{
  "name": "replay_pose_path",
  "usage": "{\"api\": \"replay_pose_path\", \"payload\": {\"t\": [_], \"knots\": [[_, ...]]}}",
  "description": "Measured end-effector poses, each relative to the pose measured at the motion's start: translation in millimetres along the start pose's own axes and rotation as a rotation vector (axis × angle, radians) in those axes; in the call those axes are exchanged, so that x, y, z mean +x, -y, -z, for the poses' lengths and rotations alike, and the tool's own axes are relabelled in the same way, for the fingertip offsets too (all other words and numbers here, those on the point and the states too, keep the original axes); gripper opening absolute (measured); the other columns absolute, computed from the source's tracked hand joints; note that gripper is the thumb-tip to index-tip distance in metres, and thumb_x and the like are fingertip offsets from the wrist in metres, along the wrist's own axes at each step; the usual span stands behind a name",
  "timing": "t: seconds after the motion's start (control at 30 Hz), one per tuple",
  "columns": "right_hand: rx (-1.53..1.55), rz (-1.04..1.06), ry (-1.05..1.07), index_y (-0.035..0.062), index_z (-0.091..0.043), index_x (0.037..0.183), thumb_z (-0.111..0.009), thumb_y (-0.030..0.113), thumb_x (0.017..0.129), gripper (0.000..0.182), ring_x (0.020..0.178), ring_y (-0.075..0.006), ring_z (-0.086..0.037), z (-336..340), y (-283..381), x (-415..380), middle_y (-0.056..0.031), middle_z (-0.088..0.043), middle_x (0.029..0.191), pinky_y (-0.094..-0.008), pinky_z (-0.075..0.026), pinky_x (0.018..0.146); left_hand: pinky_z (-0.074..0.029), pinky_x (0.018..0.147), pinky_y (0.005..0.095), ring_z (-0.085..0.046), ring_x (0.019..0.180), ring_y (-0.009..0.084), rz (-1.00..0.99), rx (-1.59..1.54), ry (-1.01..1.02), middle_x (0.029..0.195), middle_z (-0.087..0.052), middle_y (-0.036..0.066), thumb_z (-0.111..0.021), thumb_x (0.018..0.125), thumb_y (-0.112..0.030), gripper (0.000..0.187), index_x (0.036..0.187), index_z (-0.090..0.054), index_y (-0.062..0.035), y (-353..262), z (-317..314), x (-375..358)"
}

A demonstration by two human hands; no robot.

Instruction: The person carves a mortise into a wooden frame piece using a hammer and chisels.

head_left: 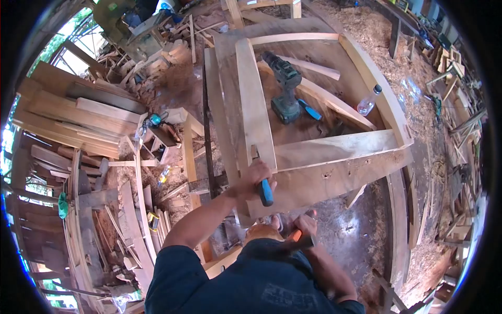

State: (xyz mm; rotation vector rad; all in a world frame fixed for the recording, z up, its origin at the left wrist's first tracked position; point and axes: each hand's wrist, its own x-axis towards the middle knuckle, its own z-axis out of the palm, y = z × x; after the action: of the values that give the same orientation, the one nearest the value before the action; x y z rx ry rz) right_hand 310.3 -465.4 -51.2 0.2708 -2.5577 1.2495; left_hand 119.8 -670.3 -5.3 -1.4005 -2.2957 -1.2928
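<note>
My left hand (pixel 255 175) is closed around a chisel (pixel 266 193) with a blue handle. Its blade points away from me and rests at the near end of the left rail (pixel 254 99) of a wooden frame. Near my body, to the right, my right hand (pixel 306 224) grips a hammer (pixel 296 236) with an orange and dark handle; its dark head is partly blurred. Inside the frame stands a cordless drill (pixel 285 91). Beside the drill lies a second blue-handled tool (pixel 309 110), its far end hard to make out.
The frame lies on a wooden worktable (pixel 334 175). A clear bottle (pixel 369 101) stands by the right rail, and loose wood strips (pixel 327 99) lie within the frame. Stacked boards (pixel 78 118) are at left. Wood shavings (pixel 361 26) cover the floor.
</note>
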Motion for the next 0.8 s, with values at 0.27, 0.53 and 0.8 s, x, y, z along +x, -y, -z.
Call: {"api": "replay_pose_path", "payload": {"t": [0.27,0.53,0.8], "knots": [[0.029,0.031,0.100,0.0100,-0.061,0.080,-0.074,0.009,0.075,0.014,0.061,-0.0342,-0.064,12,10,20,-0.0115,-0.064,0.070,-0.0453,-0.050,0.054,-0.044,0.077,0.0423,-0.055,0.076,0.0287,0.032,-0.011,-0.014,0.075,-0.051,0.005,-0.076,0.074,-0.008,0.029,0.074,-0.047,-0.0132,3,1,1],[0.014,-0.077,0.124,0.0110,-0.066,0.087,-0.078,0.014,0.068,0.023,0.071,-0.0343,-0.068,13,6,30,-0.0124,-0.068,0.077,-0.0460,-0.052,0.063,-0.045,0.077,0.0411,-0.055,0.079,0.0288,0.005,-0.019,0.029,0.077,-0.053,0.004,-0.076,0.075,-0.008,0.026,0.076,-0.051,-0.0132,11,5,1],[-0.040,-0.458,0.121,0.0001,-0.064,0.090,-0.064,0.005,0.085,0.006,0.067,-0.0244,-0.066,44,-13,49,-0.0162,-0.060,0.068,-0.0352,-0.050,0.063,-0.048,0.063,0.0341,-0.062,0.065,0.0218,0.274,-0.450,-0.281,0.071,-0.061,0.006,-0.076,0.082,-0.011,0.017,0.076,-0.060,-0.0090,-21,39,8]]}}
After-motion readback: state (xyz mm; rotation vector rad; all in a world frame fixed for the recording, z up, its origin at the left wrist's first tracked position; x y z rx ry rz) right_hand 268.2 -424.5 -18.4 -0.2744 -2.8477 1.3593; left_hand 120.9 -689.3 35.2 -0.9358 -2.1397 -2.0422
